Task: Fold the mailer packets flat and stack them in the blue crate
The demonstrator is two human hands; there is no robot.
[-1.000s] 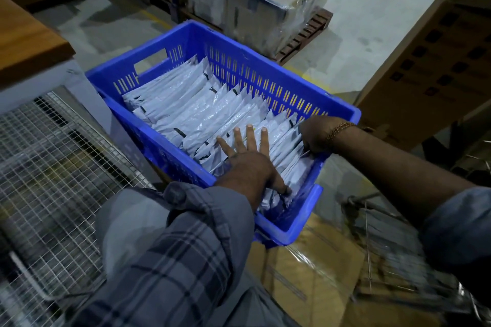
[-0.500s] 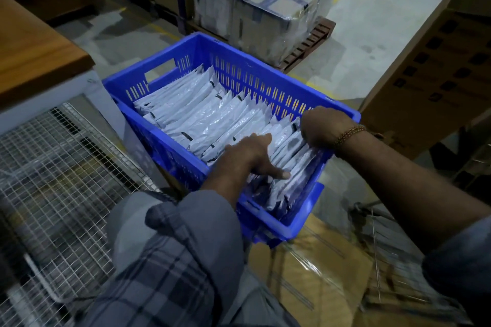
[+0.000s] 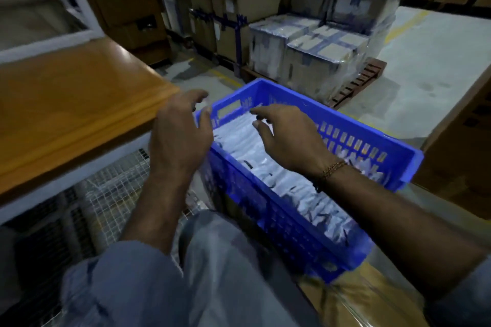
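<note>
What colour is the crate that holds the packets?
Blue; the crate shows best in the head view.

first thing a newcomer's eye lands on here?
The blue crate at centre, packed with a row of white mailer packets. Above its far end hover the left hand and right hand, fingers loosely spread, holding nothing. Next, the shrink-wrapped boxes on a pallet behind, and the wooden tabletop at left.

Perforated plastic crate (image 3: pixel 313 225), glossy wooden tabletop (image 3: pixel 79 103)
</note>
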